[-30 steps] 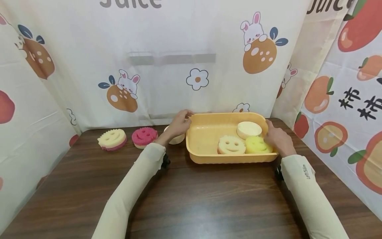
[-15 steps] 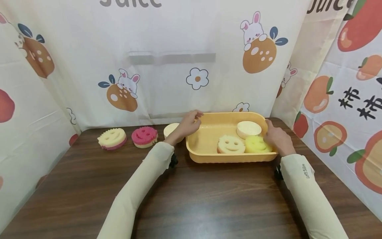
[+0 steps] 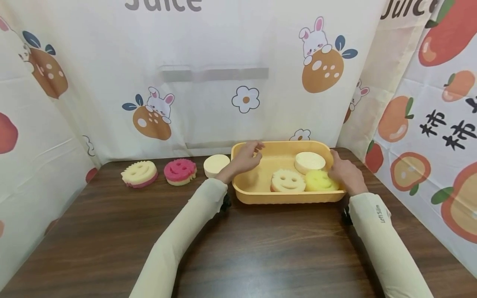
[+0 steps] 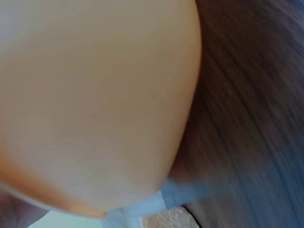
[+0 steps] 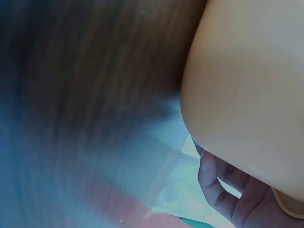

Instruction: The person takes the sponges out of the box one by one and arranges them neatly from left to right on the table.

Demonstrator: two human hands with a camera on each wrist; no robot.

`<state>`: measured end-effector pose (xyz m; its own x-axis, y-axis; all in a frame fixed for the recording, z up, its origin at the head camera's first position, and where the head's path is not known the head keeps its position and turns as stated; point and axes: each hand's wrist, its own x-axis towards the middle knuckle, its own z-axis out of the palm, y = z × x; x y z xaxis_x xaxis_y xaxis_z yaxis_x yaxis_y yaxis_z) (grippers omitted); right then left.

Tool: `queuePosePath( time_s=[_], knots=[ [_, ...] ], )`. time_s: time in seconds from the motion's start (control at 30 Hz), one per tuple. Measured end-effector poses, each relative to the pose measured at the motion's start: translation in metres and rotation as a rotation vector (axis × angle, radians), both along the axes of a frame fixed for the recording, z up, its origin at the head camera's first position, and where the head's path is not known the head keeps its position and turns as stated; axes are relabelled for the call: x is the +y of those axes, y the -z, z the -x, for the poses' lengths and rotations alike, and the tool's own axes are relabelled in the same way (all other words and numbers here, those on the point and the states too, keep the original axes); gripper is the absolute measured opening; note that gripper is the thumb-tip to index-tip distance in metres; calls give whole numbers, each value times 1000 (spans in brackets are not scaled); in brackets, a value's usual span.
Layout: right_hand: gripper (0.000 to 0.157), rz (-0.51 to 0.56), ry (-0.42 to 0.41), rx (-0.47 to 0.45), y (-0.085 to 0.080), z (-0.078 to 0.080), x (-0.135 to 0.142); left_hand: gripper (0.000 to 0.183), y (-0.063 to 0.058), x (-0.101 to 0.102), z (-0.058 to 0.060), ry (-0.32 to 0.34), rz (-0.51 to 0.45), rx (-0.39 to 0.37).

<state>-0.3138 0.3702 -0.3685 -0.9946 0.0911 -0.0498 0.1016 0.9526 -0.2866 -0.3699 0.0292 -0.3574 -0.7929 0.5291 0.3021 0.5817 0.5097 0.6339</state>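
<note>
A yellow plastic tray [image 3: 290, 198] stands on the table near the back curtain. My right hand [image 3: 348, 173] grips its right end; in the right wrist view the bent fingers [image 5: 213, 187] lie against the outside under the rim. Over the tray's left end hangs my left hand [image 3: 246, 159], fingers loosely bent and holding nothing. The tray's outer wall [image 4: 104, 104] fills most of the left wrist view. Inside the tray, toward the right, lie a cream smiley sponge [image 3: 287, 181], a bright yellow smiley sponge [image 3: 320, 181] and a round cream sponge [image 3: 309, 161].
Left of the tray another round cream sponge [image 3: 215, 164] lies on the dark wooden table [image 3: 268, 248]. Farther left are a pink smiley sponge [image 3: 180, 172] and a cream-and-pink one [image 3: 139, 173]. Printed curtains [image 3: 208, 111] enclose the back and sides.
My left hand has shifted right, from the tray's left rim to over its inside, uncovering the round cream sponge beside the tray. The right hand and the tray stay put.
</note>
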Motion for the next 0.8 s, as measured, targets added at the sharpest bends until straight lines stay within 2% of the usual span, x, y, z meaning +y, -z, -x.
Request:
queuePosePath(
  time_s=[0.33, 0.67, 0.8],
  knots=[
    [73, 2, 4, 2, 3, 1, 0, 39, 8, 16, -3, 28, 25, -1],
    [72, 2, 2, -6, 5, 2, -1, 40, 15, 22, -7, 48, 14, -67],
    [72, 3, 9, 2, 2, 3, 0, 42, 14, 27, -8, 72, 65, -59]
  ],
)
